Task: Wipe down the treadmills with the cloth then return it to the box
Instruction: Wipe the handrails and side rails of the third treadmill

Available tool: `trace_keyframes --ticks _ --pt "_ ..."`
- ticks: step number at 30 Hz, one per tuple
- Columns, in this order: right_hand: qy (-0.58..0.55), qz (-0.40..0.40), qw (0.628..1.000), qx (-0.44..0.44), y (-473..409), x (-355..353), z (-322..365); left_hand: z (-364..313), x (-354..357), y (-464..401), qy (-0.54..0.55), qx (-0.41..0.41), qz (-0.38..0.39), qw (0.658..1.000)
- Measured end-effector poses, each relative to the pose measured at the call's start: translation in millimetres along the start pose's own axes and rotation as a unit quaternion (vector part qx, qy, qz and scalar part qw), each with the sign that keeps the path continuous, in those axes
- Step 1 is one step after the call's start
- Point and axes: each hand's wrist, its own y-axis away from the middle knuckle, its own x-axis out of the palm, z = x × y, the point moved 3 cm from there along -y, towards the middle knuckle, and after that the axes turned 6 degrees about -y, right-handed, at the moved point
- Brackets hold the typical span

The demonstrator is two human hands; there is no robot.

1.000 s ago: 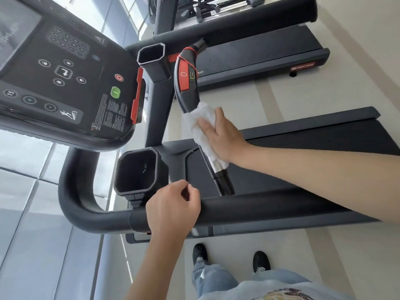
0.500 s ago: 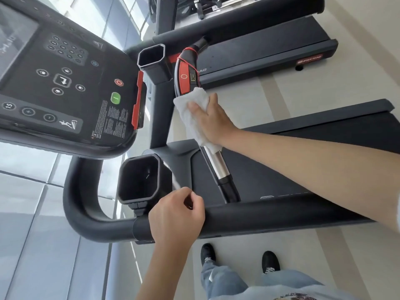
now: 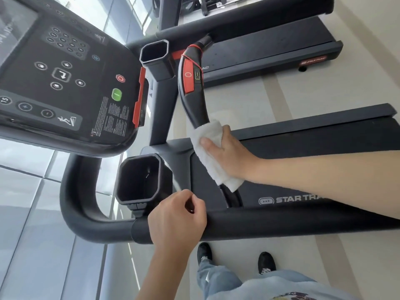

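A white cloth (image 3: 213, 152) is wrapped round the lower part of the treadmill's inner handle (image 3: 191, 92), a black grip with a red panel. My right hand (image 3: 229, 151) grips the cloth around that handle, thumb on top. My left hand (image 3: 177, 219) rests on the black padded side rail (image 3: 281, 221) close to me, fingers loosely curled with nothing in them. The treadmill console (image 3: 65, 79) with its buttons fills the upper left. The box is not in view.
Two black cup holders (image 3: 138, 178) (image 3: 154, 55) flank the console post. The treadmill deck (image 3: 324, 148) lies under my right arm. A second treadmill (image 3: 281, 53) stands beyond it. My feet (image 3: 204, 253) are on the pale floor beside the rail; glass panels are at left.
My right hand slid the cloth up the handle toward the red panel, then back down to the lower shaft. My left hand stayed on the side rail.
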Motion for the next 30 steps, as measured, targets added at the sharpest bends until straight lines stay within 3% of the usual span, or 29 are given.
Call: trace_keyframes --ticks 8,15,18,21,27,30 --pt "-0.035 -0.06 0.998 0.004 -65.5 -1.5 42.5 -1.5 -1.1 1.4 -0.004 -0.008 0.0 1.0" --pt "0.151 0.035 0.988 0.011 13.0 -4.2 3.5 0.3 -0.2 2.9 0.007 -0.004 -0.014 1.0" --pt "0.269 0.095 0.958 0.019 40.2 -8.6 -6.4 0.6 -0.8 3.4 0.011 -0.002 -0.023 1.0" --pt "0.378 0.099 0.92 0.001 57.3 -7.9 -11.4 0.2 -2.5 4.6 0.019 0.003 -0.036 0.999" --pt "0.442 0.116 0.889 -0.011 94.7 -13.5 -2.7 0.3 -4.1 8.1 0.032 0.012 -0.044 0.998" --pt "0.4 0.131 0.907 -0.014 130.2 -29.7 24.2 -2.1 -7.3 11.6 0.031 0.024 -0.043 0.998"
